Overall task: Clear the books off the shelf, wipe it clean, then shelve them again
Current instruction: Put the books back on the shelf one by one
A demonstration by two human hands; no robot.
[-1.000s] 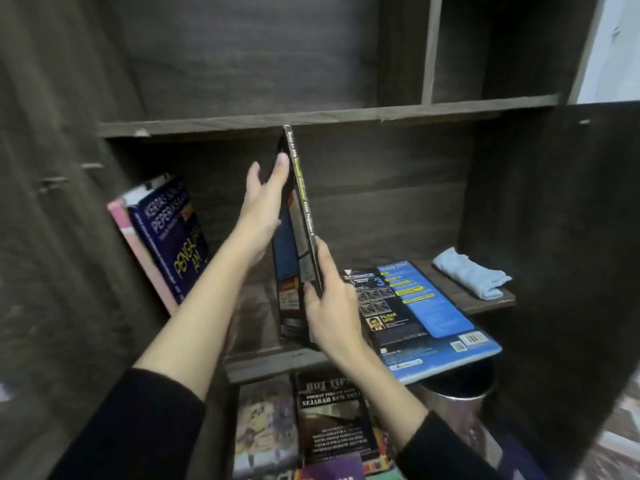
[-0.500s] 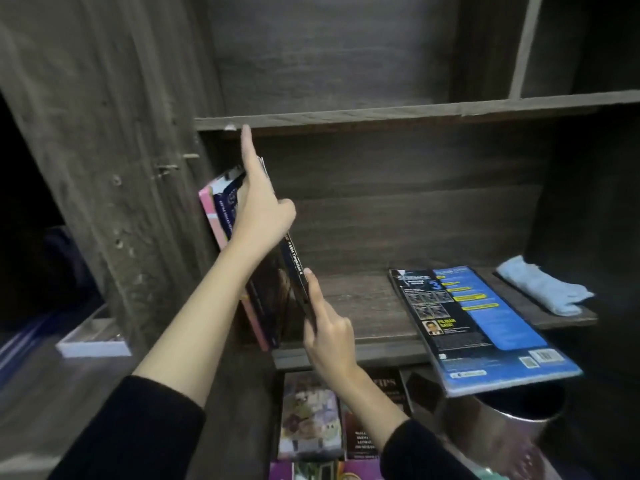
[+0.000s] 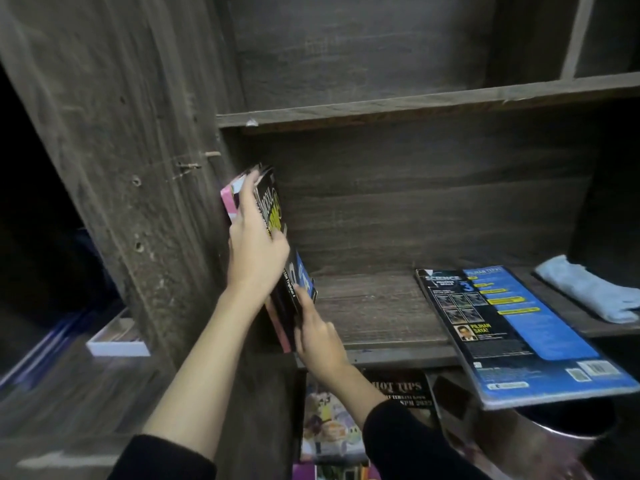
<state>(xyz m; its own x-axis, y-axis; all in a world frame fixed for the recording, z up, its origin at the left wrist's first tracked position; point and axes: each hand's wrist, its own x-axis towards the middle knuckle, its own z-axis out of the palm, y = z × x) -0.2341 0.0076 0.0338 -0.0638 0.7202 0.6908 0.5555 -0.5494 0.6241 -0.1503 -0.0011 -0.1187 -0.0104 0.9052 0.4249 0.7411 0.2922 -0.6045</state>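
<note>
Shelf (image 3: 374,306) dark wood-grain; leaning book (image 3: 272,206) black-yellow; outer book (image 3: 230,199) pink; flat book (image 3: 540,334) blue-black; cloth (image 3: 585,292) pale blue.
</note>
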